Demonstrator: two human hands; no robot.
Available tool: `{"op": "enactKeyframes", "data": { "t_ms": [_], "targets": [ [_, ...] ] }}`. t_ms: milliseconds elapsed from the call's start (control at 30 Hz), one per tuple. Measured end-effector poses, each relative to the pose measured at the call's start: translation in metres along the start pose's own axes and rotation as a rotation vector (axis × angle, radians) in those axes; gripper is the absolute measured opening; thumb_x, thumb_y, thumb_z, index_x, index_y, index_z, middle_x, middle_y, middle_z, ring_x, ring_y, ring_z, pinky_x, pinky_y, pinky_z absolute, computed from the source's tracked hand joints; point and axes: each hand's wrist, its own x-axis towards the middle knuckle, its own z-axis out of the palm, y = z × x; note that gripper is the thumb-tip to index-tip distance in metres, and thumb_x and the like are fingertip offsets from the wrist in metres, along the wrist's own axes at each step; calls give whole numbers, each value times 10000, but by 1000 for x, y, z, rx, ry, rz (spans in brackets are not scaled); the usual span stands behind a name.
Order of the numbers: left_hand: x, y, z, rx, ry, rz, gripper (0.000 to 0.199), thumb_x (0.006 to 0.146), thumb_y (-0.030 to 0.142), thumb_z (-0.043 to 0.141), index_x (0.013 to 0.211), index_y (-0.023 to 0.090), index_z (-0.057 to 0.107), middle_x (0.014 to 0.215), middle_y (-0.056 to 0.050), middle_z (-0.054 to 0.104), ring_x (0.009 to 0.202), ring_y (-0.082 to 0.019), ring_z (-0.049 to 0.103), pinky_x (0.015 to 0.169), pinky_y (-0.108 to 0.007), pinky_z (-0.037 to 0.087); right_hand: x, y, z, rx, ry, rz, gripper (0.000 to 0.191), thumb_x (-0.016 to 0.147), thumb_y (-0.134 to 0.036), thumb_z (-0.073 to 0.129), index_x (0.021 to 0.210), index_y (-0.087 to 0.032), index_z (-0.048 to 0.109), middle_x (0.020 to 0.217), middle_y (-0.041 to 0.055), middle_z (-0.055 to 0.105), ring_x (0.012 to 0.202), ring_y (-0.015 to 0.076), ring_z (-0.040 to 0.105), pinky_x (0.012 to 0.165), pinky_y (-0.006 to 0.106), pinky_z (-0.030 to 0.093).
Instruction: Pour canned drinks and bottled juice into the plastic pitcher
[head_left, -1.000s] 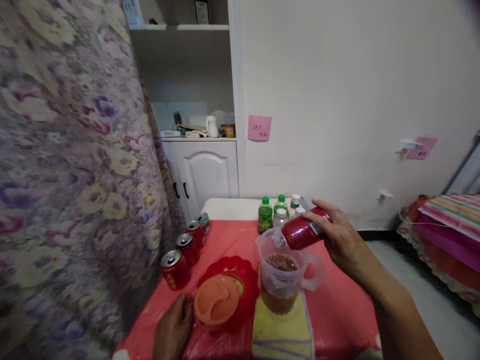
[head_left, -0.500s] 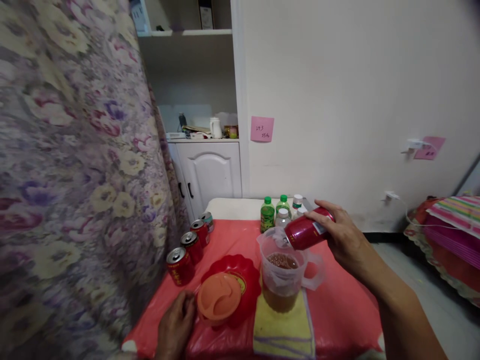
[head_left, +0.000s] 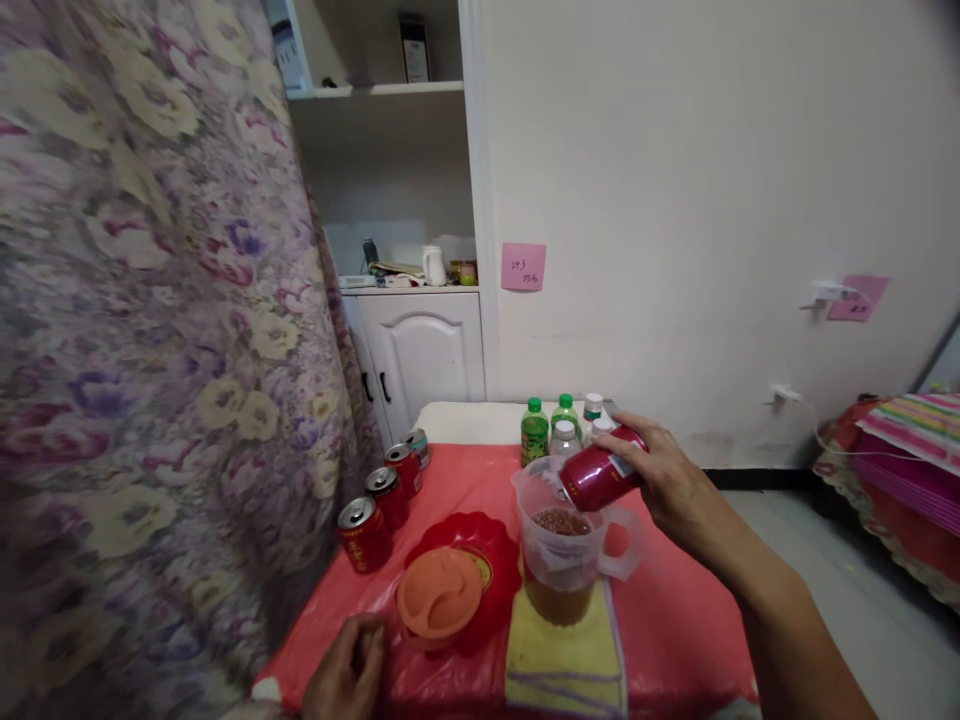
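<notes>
My right hand (head_left: 664, 465) grips a red drink can (head_left: 600, 473), tipped with its top end down over a clear plastic measuring jug (head_left: 562, 560). Brown liquid with bubbles on top fills the lower part of the jug, which stands on a folded yellow cloth (head_left: 566, 665). Near the table's front left edge rests my left hand (head_left: 349, 665), fingers curled in and nothing seen in them. Just right of it, an orange lidded bowl (head_left: 440, 595) sits partly over a red scalloped plate (head_left: 501, 565).
Several cans line the table's left side, with a red can (head_left: 365, 535) nearest. Behind the jug stand several bottles, one a green-capped bottle (head_left: 535, 432). A red cloth (head_left: 472, 475) covers the table. A floral curtain (head_left: 172, 350) hangs at the left; a wall (head_left: 675, 200) rises behind.
The tipped can has shifted slightly left and stays over the jug. My left hand has drawn back a little from the orange bowl. The view has tilted slightly upward.
</notes>
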Motion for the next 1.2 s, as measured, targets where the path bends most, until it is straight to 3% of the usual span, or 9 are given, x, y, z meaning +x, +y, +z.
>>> {"op": "enactKeyframes", "data": {
  "t_ms": [167, 267, 500, 633, 767, 933, 1033, 1100, 1200],
  "targets": [
    [-2, 25, 0, -42, 41, 18, 318, 789, 570, 564, 807, 271, 669, 743, 23, 755, 678, -195, 728, 625, -248, 568, 1, 0, 3, 14, 28, -2, 656, 901, 35, 364, 1437, -326, 477, 1533, 124, 388, 1398, 290, 441, 1112, 534, 495],
    [-4, 40, 5, -60, 23, 43, 315, 784, 562, 577, 802, 265, 681, 732, 16, 757, 655, -195, 724, 601, -248, 560, 0, 1, 3, 17, -23, 9, 682, 883, 51, 361, 1441, -324, 477, 1519, 125, 404, 1377, 290, 461, 1098, 531, 506],
    [-11, 66, 14, -108, -33, 120, 260, 801, 495, 603, 797, 251, 692, 713, 1, 748, 631, -200, 702, 636, -272, 573, -2, 5, 2, 60, -8, 62, 631, 899, 1, 373, 1420, -333, 494, 1497, 108, 425, 1369, 277, 478, 1102, 520, 495],
    [-11, 79, 16, -149, -93, 146, 231, 816, 457, 622, 840, 243, 704, 773, -16, 758, 712, -213, 721, 686, -278, 583, -1, 9, 3, 176, 62, 138, 650, 849, -78, 530, 1450, -309, 443, 1470, 110, 444, 1391, 277, 465, 1120, 501, 476],
    [-9, 100, 20, -185, -114, 153, 275, 812, 476, 618, 860, 224, 717, 795, -44, 762, 719, -228, 722, 682, -305, 592, 2, 4, 2, 336, 92, 272, 629, 816, -267, 681, 1408, -260, 469, 1364, 125, 563, 1295, 303, 561, 1097, 520, 481],
    [-6, 138, 20, -279, -103, 165, 299, 776, 498, 654, 867, 221, 722, 799, -61, 755, 756, -253, 729, 716, -353, 605, 3, -16, -6, 578, 62, 482, 712, 770, -413, 758, 1404, -279, 462, 1440, 113, 580, 1295, 324, 579, 1099, 538, 468],
    [-4, 165, 14, -364, -111, 138, 317, 767, 505, 669, 898, 219, 711, 818, -70, 751, 787, -261, 728, 754, -375, 609, 4, -36, -14, 704, 7, 507, 733, 769, -434, 764, 1416, -290, 451, 1463, 99, 575, 1319, 313, 566, 1117, 526, 454],
    [-5, 182, 10, -414, -154, 117, 359, 777, 514, 669, 971, 212, 693, 917, -97, 766, 881, -276, 733, 827, -399, 601, 5, -54, -18, 749, -42, 500, 750, 756, -400, 771, 1423, -282, 448, 1455, 97, 585, 1317, 309, 566, 1113, 519, 457],
    [-10, 202, 9, -516, -210, 129, 509, 786, 529, 690, 1173, 204, 628, 1223, -152, 724, 1163, -311, 670, 1008, -454, 534, 7, -82, -19, 785, -135, 478, 740, 732, -309, 770, 1406, -271, 467, 1457, 94, 583, 1320, 300, 563, 1114, 506, 459]
  ]
}}
